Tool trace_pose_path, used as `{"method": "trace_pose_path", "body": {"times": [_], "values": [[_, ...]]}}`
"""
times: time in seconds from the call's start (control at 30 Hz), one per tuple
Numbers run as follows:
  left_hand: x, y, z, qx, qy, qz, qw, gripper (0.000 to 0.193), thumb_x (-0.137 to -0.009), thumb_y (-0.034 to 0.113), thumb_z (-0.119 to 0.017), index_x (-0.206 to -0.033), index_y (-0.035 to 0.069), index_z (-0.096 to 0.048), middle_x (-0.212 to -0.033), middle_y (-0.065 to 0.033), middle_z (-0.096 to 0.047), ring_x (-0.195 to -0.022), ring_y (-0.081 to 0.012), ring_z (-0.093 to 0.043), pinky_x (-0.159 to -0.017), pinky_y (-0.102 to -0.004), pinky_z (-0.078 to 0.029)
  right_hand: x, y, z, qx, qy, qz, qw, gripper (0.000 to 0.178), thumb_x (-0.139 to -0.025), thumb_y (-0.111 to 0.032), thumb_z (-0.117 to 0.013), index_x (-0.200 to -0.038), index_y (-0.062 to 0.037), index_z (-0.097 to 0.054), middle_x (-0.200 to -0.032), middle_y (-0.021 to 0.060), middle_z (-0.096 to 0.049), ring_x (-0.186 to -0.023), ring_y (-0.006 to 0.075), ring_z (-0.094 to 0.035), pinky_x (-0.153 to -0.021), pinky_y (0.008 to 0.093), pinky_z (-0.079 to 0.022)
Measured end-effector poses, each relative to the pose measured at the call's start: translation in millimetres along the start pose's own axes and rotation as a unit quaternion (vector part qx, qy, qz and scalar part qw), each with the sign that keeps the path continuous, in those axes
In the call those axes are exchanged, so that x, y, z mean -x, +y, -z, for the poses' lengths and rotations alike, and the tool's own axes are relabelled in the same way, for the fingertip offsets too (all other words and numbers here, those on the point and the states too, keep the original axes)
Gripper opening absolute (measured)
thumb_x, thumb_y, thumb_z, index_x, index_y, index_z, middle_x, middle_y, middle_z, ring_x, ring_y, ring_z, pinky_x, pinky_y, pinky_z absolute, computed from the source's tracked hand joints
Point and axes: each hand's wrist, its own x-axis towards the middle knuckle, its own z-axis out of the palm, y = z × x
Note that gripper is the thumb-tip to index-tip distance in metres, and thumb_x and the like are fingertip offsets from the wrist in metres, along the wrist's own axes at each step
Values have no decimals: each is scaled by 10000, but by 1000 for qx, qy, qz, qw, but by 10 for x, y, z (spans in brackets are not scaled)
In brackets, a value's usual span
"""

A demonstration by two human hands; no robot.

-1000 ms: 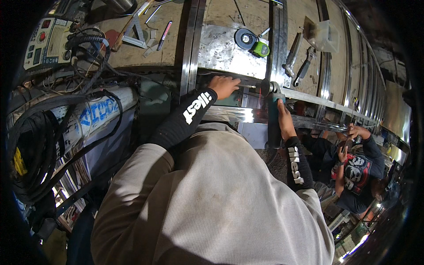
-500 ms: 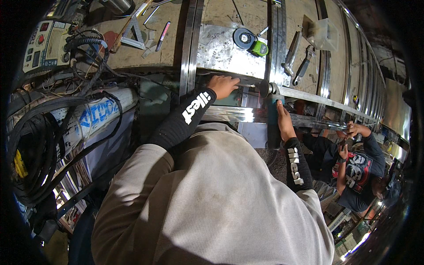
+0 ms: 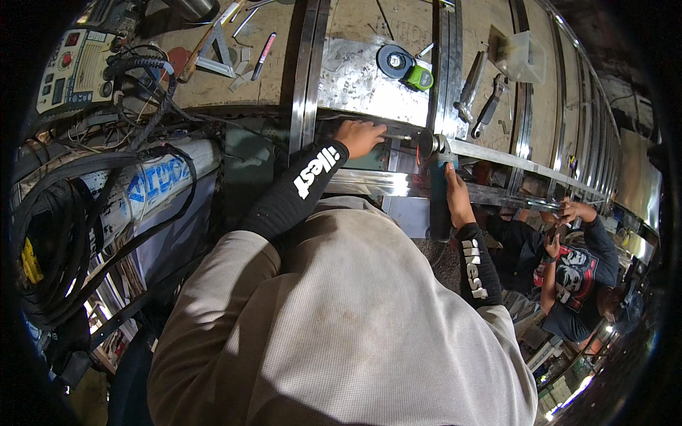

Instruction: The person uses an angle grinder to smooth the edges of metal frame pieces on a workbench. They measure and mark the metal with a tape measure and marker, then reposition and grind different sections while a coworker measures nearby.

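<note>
My right hand (image 3: 458,190) is wrapped round the teal and black body of an angle grinder (image 3: 440,192), held upright on the near side of the bench. The grinder's round head (image 3: 428,143) points left, and a short streak of orange sparks shows at its disc. My left hand (image 3: 361,137) is closed at the bench's near edge, gripping a thin metal rod (image 3: 399,136) whose far end reaches toward the disc. The palm hides the rest of the rod. Just in front of my body runs a shiny metal rail (image 3: 369,183).
A metal frame (image 3: 306,78) lies across the bench. On top are a green-black tape measure (image 3: 420,78), an adjustable wrench (image 3: 490,106), a clear plastic box (image 3: 522,57), a marker (image 3: 263,56) and a set square (image 3: 215,57). A control box (image 3: 74,71) and cables stand left; a co-worker (image 3: 579,270) is at right.
Orange sparks now show at the grinder's disc. Both my hands stay almost in place. The co-worker's hands at the right have shifted slightly.
</note>
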Motion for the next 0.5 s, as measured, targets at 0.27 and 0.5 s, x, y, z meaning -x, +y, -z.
{"method": "trace_pose_path", "body": {"times": [0.27, 0.5], "values": [[6, 0, 24, -5, 6, -9, 1000, 300, -1023, 375, -569, -1231, 161, -601, -1029, -159, -715, -953, -377, -721, -790, -525, -556, 109, 125, -48, -27, 27, 51, 998, 815, -1048, -592, -509, -1399, 144, -526, -1309, 124, -628, -1190, 168, -539, -1067, 285, -390], [9, -4, 24, -4, 2, -7, 1000, 297, -1026, 379, -560, -1224, 161, -601, -1026, -161, -714, -962, -379, -718, -803, -522, -553, 115, 186, -54, -7, 47, 46, 998, 816, -1044, -596, -515, -1385, 144, -541, -1283, 129, -640, -1166, 173, -548, -1055, 281, -394]]}}
